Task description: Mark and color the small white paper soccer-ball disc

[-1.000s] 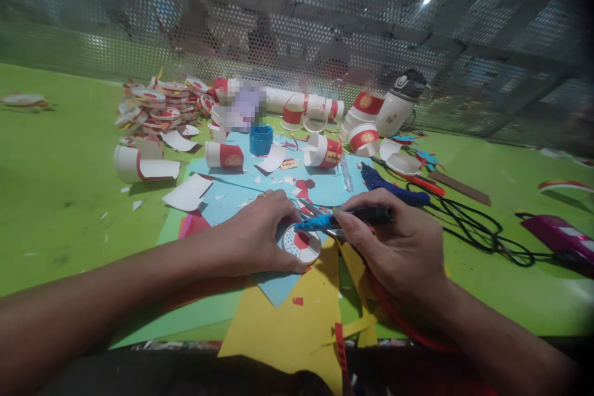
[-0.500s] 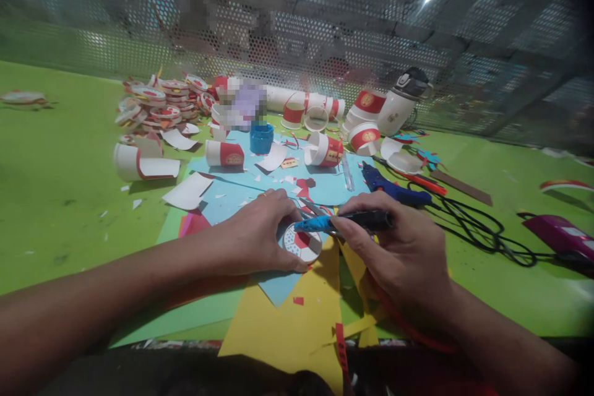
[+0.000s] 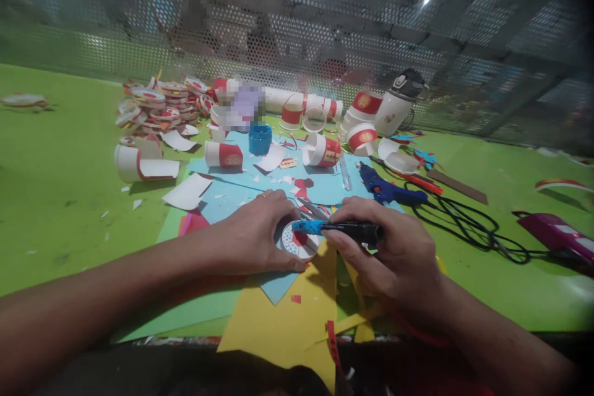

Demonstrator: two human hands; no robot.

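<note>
My left hand is closed around a small round white disc, thumb on the near edge and fingers behind it. The disc has a red centre, dark dividing lines and blue dots on its left part. In my right hand is a black marker pen with a blue-smeared front end, held almost level. Its tip is over the dotted part of the disc; I cannot tell whether it touches. Scissors lie just behind the disc, partly hidden. Yellow paper and light-blue paper lie below it.
Cut paper cups, a blue jar and paper scraps stand or lie behind my hands. A blue glue gun with a black cord is at right. Farther back are a pile of decorated discs and a white bottle.
The marker pen and my right hand have shifted slightly left over the disc. My left hand keeps its hold on the disc. The camera view has moved a little.
</note>
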